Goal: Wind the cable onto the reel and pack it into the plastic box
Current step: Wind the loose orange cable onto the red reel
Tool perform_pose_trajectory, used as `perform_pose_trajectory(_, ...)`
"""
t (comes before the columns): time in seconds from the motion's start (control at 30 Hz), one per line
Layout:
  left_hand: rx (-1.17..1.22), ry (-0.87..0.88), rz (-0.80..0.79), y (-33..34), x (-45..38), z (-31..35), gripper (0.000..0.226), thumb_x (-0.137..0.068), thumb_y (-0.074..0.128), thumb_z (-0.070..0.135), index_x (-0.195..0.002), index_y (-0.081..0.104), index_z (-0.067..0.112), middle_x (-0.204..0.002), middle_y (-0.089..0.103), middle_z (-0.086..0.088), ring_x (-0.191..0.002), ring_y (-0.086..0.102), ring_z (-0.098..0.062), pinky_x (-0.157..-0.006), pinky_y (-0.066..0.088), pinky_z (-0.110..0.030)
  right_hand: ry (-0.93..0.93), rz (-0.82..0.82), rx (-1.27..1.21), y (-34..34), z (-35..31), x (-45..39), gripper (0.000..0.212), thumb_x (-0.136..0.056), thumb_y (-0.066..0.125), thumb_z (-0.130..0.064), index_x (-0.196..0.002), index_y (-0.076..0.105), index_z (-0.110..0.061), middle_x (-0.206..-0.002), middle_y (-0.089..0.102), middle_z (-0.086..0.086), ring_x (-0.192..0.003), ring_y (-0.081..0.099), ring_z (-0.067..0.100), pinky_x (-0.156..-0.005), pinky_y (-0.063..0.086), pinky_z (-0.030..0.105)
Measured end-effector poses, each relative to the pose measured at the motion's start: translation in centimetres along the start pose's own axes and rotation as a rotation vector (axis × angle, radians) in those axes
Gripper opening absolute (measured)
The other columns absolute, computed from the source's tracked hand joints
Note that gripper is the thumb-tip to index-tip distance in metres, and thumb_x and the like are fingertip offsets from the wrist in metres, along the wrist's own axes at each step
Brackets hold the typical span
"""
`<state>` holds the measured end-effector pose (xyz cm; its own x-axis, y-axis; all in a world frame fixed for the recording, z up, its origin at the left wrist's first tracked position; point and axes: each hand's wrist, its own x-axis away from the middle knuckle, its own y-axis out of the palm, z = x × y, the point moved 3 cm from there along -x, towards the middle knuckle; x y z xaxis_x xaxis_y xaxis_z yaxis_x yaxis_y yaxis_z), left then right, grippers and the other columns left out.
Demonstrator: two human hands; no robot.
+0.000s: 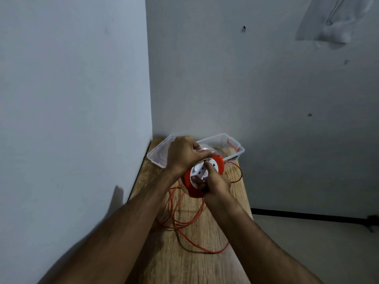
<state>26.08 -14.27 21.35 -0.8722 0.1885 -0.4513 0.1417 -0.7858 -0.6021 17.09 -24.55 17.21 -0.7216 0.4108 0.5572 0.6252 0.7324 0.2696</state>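
A round orange reel (218, 163) with a white socket face is held above the wooden table (196, 269). My left hand (183, 153) grips its far upper rim, fingers curled over the edge. My right hand (217, 184) holds the near lower side, thumb pressed on the white face. Loose orange cable (185, 228) lies in loops on the table below the reel and trails off to the right. The clear plastic box (235, 147) stands open at the table's far end, just behind the reel; my left hand hides part of it.
The table is narrow, with a wall along its left edge and another wall behind the box. Its right edge drops to a grey floor (328, 253). An orange clip (232, 144) sits on the box's right rim.
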Motion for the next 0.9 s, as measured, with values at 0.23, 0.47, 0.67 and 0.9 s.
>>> perform_pose_trajectory(0.23,0.093,-0.095,-0.045,-0.3,-0.6,-1.2,0.067,-0.062,0.072,0.08,-0.071,0.082,0.014,-0.063,0.074,0.002,-0.055,0.068,-0.011,-0.055,0.059,-0.035,-1.628,-0.185,1.229,-1.8,-2.2,3.0,0.026,-0.084,0.072,-0.016,-0.109,0.068,-0.015,-0.095,0.074,0.005,-0.103,0.068,0.023,-0.095,0.048,0.029)
perform_pose_trajectory(0.47,0.077,-0.054,-0.131,-0.1,-1.2,-0.8,0.046,-0.071,0.083,0.063,-0.053,0.066,0.025,-0.049,0.06,0.011,-0.045,0.056,-0.003,-0.049,0.036,-0.016,-1.77,-0.36,1.882,-2.5,-2.5,1.9,0.068,-0.075,0.084,-0.023,-0.137,0.057,-0.021,-0.122,0.071,0.014,-0.136,0.048,0.04,-0.109,0.036,0.062)
perform_pose_trajectory(0.67,0.056,-0.016,-0.13,0.3,-0.6,-0.5,0.049,-0.071,0.083,0.064,-0.049,0.058,0.029,-0.045,0.052,0.011,-0.044,0.052,-0.001,-0.049,0.03,-0.012,-1.915,-0.323,1.887,-2.2,-2.6,1.4,0.066,-0.072,0.087,-0.028,-0.133,0.062,-0.022,-0.126,0.067,0.015,-0.125,0.055,0.037,-0.109,0.038,0.062)
perform_pose_trajectory(0.9,0.073,-0.021,-0.108,0.1,-0.8,-0.7,0.048,-0.067,0.083,0.068,-0.053,0.062,0.028,-0.05,0.055,0.011,-0.048,0.053,-0.002,-0.053,0.038,-0.02,-1.876,-0.262,1.6,-1.7,-3.1,0.7,0.065,-0.063,0.085,-0.04,-0.123,0.069,-0.017,-0.094,0.075,0.013,-0.086,0.067,0.03,-0.085,0.055,0.043)
